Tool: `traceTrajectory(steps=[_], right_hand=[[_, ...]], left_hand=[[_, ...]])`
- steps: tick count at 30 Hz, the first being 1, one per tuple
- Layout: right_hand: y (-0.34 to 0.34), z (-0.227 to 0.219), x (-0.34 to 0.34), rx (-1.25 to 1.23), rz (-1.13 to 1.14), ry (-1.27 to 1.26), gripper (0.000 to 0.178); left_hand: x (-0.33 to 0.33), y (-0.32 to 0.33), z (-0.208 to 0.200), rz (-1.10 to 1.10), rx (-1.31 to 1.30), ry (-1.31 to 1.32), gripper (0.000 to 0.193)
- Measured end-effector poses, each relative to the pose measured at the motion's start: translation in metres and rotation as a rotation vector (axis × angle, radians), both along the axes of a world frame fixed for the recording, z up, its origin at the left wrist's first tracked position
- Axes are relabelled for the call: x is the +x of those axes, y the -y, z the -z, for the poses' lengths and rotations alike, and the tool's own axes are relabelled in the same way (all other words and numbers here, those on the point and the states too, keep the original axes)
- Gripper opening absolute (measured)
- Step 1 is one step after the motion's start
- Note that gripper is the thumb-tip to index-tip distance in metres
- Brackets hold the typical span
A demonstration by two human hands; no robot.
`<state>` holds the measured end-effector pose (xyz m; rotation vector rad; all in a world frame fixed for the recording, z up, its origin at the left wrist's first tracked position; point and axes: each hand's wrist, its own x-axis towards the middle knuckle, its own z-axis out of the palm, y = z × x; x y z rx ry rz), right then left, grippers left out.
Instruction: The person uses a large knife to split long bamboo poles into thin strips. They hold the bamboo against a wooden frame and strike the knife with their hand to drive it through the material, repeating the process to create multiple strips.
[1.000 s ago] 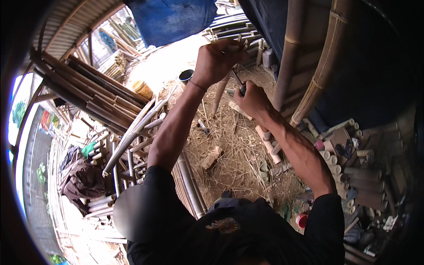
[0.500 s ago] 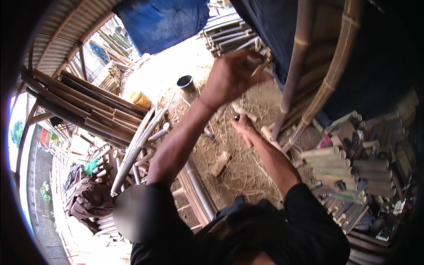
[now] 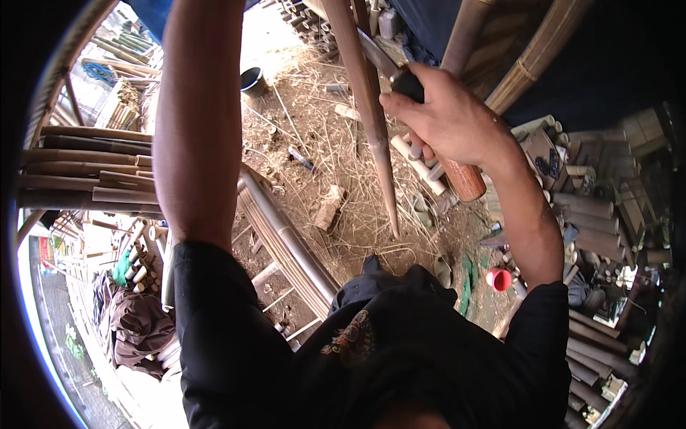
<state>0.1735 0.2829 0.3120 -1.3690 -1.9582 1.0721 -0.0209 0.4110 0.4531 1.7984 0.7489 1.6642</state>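
My right hand (image 3: 450, 114) is closed round a knife with a wooden handle (image 3: 464, 182), a black collar at my thumb and a straight metal blade (image 3: 376, 53) slanting up and left. Just left of that hand hangs a long brown bamboo piece (image 3: 368, 107), narrowing to a point low down. Its upper part passes behind or beside the blade and leaves the top edge. My left forearm (image 3: 199, 129) rises out of the top of the picture, so the left hand is hidden, and I cannot tell whether it holds the bamboo.
Straw-like shavings and a wood block (image 3: 329, 207) litter the dirt floor. A bamboo ladder-like frame (image 3: 289, 232) lies left of my legs. Bamboo poles (image 3: 93, 168) are stacked at left, cut lengths (image 3: 589, 204) at right. A black bucket (image 3: 253, 82) and red cup (image 3: 499, 279) stand nearby.
My left hand has gone up out of view. My right hand has risen with the knife and come nearer. The pointed bamboo piece now hangs in front of me.
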Motion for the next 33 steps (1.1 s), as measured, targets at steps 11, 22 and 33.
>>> traceTrajectory(steps=[11,22,33], right_hand=[[-0.042,0.095,0.012,-0.146,0.064,0.537,0.027],[-0.029,0.090,0.005,-0.079,0.192,0.068,0.034],[-0.003,0.258,0.030,-0.613,0.300,-0.089,0.023]], left_hand=[[0.028,-0.081,0.176,0.097,-0.417,0.154,0.015],[0.068,-0.043,0.161,0.204,-0.468,0.324,0.013],[0.079,-0.029,0.167,0.096,-0.342,0.288,0.035]])
